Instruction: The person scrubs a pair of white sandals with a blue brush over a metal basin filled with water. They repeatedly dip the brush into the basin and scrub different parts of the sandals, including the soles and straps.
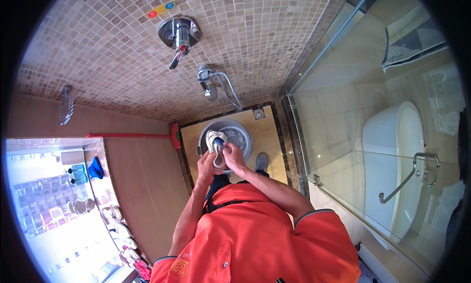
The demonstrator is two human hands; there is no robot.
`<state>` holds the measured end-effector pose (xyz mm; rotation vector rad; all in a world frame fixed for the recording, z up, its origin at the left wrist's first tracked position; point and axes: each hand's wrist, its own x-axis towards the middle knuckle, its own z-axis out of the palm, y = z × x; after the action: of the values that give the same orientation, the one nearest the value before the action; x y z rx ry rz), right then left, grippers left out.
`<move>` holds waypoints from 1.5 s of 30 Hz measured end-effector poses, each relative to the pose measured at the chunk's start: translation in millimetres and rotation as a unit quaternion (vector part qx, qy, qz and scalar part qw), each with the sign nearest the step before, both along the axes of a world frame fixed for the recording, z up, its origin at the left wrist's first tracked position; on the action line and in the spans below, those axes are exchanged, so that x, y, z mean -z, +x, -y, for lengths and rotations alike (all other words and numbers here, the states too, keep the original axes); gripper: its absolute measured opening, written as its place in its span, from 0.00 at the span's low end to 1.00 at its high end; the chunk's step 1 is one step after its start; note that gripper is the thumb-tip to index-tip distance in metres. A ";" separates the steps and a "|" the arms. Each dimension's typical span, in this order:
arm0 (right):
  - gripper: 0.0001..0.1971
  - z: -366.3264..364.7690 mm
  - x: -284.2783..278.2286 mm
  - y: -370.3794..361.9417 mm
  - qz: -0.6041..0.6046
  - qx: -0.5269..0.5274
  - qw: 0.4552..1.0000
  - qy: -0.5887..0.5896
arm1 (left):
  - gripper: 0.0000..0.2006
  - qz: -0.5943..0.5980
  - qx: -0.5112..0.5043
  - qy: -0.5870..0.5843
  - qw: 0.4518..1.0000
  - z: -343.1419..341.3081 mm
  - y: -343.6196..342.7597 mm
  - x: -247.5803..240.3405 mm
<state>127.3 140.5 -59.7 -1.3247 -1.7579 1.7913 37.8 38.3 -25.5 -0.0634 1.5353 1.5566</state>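
Over a round metal basin (249, 148), I hold up a white shoe (214, 137). My left hand (206, 166) is closed on the shoe's near left side. On the other side, my right hand (234, 157) is closed at a small dark blue object (218, 142) pressed against the shoe's opening. It may be a brush or a cloth; the fingers hide most of it. Greyish water with lighter patches shows inside the basin.
A glass partition (338, 111) stands to the right, with a white bathtub (375, 150) beyond it. A hand shower (210, 89) and a mixer tap (180, 38) are on the tiled wall. A red-handled broom (147, 135) leans left. Several shoes (120, 229) line the windowsill.
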 end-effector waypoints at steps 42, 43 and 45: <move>0.19 -20.2 10.2 5.3 -0.020 0.004 0.995 0.099 | 0.19 0.049 -0.061 -0.011 0.997 -21.7 -0.9 5.4; 0.19 -21.0 21.1 1.4 -0.025 0.026 0.991 0.125 | 0.19 0.051 -0.054 -0.009 0.997 -25.7 -0.3 3.0; 0.19 -16.5 17.6 5.5 -0.031 0.006 0.999 0.040 | 0.19 0.057 -0.065 -0.014 0.996 -25.6 -7.3 -4.0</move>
<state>132.9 156.9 -77.3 -1.2324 -1.7651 1.7178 30.4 63.9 -21.5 -0.2693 1.4877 1.6041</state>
